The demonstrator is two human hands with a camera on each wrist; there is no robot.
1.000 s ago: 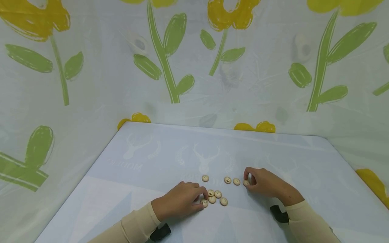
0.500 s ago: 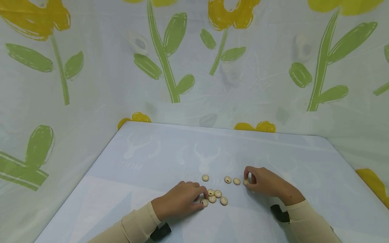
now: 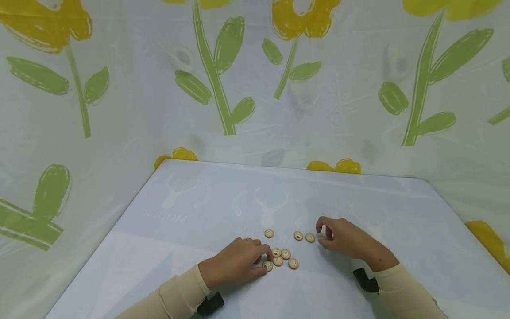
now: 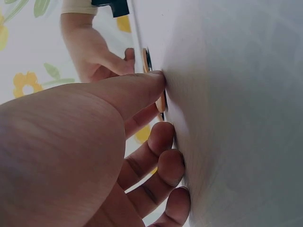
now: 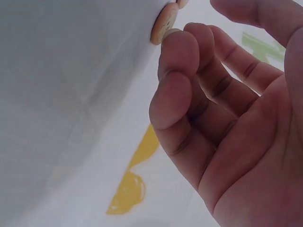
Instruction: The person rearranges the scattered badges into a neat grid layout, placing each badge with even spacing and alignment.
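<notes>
Several round wooden discs with small dark marks lie on the table. My left hand (image 3: pixel 239 263) curls thumb and index finger around one wooden disc (image 3: pixel 268 266) beside a small cluster of discs (image 3: pixel 277 261). In the left wrist view, the left thumb's tip touches the table, with a disc (image 4: pixel 161 102) edge-on below it. Just right of a disc (image 3: pixel 310 238), my right hand (image 3: pixel 344 237) has its fingers bent and thumb near the index finger. Whether it holds a disc is hidden. In the right wrist view, a fingertip is close to a disc (image 5: pixel 164 23).
Two more discs lie in the upper row, one on the left (image 3: pixel 269 233) and one (image 3: pixel 298 235) nearer the right hand. A disc (image 3: pixel 293 264) sits right of the cluster. The pale table (image 3: pixel 223 190) meets a flower-printed curtain (image 3: pixel 338 110) at the back.
My right hand has shifted slightly left and upward. The disc seen at its fingertips earlier is no longer plainly visible. The left hand and the other discs stay in place.
</notes>
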